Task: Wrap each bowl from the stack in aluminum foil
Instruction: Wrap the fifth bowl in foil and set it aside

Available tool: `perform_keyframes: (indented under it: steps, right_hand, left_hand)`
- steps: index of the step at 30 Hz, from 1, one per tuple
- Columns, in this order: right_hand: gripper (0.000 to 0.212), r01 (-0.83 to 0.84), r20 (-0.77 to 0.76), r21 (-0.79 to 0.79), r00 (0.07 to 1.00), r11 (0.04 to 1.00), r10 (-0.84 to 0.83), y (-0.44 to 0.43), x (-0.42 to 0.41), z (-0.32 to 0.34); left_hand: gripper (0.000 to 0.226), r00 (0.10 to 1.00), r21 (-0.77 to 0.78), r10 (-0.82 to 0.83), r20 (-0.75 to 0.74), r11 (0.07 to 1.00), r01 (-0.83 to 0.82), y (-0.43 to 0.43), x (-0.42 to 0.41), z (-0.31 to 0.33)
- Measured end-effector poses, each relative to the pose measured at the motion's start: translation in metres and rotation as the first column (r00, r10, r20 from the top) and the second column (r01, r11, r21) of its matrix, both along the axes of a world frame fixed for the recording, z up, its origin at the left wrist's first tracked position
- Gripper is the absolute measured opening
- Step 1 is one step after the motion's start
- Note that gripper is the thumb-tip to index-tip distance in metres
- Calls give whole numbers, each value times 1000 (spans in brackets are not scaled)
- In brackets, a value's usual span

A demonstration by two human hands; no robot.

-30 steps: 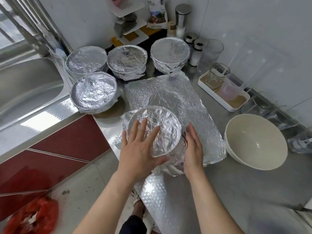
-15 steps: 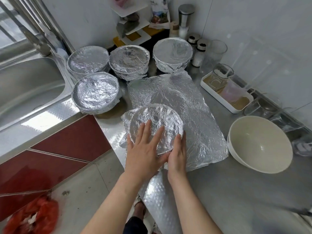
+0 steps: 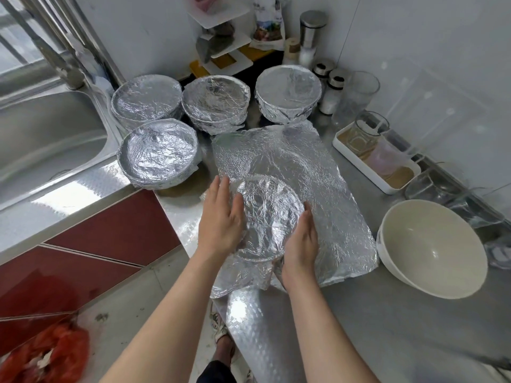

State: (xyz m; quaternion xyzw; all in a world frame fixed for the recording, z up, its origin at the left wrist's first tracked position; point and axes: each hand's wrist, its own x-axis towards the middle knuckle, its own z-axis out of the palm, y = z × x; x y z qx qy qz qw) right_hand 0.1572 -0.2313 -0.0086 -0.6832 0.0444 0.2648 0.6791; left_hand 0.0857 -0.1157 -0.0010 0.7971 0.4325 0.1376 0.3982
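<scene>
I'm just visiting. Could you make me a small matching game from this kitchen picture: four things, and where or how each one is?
Things
1. small foil-wrapped bowl nearest the person
2. large cream bowl
3. flat aluminium foil sheet
4. stainless steel sink

Places or states
A. at the far left
B. unwrapped, on the right
C. pressed between the left hand and right hand
D. spread on the steel counter

Pairs: 1-C, 2-B, 3-D, 4-A
</scene>
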Motion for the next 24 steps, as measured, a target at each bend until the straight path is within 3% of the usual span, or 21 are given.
perform_keyframes:
  steps: [6, 13, 17, 22, 24]
  right_hand:
    - [48, 10, -19, -46, 1000, 999, -11, 1, 4, 12]
    - [46, -171, -13, -52, 985, 984, 171, -19, 21, 30]
    - [44, -338, -4, -79, 941, 938, 339, -24, 30, 22]
    - [47, -526, 57, -209, 835, 824, 547, -25, 44, 12]
    - [48, -549, 109, -277, 797, 788, 594, -26, 50, 13]
  left_hand:
    - [55, 999, 3, 31, 7, 1000, -31, -13, 0, 10]
    - [52, 983, -89, 160, 87, 984, -152, -48, -14, 23]
    - [10, 963, -127, 247, 104, 964, -233, -72, -29, 23]
    - [13, 969, -146, 248, -15, 958, -248, -89, -46, 21]
    - [42, 960, -107, 272, -70, 955, -278, -79, -48, 22]
